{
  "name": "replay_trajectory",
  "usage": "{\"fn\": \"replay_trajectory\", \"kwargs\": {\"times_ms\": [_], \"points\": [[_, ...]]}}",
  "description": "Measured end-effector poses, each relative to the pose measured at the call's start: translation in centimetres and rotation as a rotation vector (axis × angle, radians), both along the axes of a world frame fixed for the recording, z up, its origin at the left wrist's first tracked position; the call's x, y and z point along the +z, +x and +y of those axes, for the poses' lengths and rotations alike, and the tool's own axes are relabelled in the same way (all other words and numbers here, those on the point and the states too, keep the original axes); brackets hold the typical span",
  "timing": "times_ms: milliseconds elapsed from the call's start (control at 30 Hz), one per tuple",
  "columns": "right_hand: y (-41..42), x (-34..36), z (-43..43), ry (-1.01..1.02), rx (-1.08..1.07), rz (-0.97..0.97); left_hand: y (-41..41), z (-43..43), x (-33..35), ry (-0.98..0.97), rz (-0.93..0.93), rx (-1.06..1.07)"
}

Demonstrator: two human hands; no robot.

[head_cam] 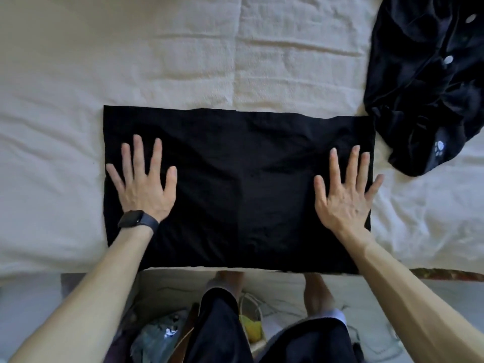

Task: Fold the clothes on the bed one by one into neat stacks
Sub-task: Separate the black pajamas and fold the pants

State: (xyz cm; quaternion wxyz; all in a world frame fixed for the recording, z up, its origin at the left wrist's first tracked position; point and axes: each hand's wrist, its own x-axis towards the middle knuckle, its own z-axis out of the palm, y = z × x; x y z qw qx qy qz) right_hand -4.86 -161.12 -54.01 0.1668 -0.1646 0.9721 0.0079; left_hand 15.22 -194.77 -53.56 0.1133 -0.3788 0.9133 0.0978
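A black garment [235,184] lies folded into a wide flat rectangle near the front edge of the bed [183,61]. My left hand [144,184], with a dark watch on its wrist, presses flat on the garment's left part, fingers spread. Flat on the right part lies my right hand [345,189], fingers straight and spread, its little finger reaching the garment's right edge. A second dark garment [429,82] with white buttons and a small white print lies crumpled at the bed's far right.
The bed is covered by a cream, wrinkled blanket. Below the bed's front edge are my legs in dark shorts and a floor cluttered with a basket [252,328] and bags [157,339].
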Motion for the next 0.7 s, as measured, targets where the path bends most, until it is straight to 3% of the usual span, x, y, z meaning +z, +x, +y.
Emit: {"fn": "replay_trajectory", "kwargs": {"times_ms": [133,267,467,700], "points": [[3.9,0.5,1.6,-0.080,0.323,0.028,-2.8,10.2,1.2,0.068,0.111,-0.216],[1.9,-0.5,7.6,-0.024,0.224,-0.037,-5.6,21.0,0.8,0.109,0.070,-0.506],[-4.3,-0.3,15.4,-0.032,0.296,-0.099,-6.4,32.5,-0.6,0.121,-0.007,-0.791],[-5.7,0.8,19.6,-0.079,0.366,-0.185,-5.2,39.1,0.0,-0.050,-0.089,-0.618]]}}
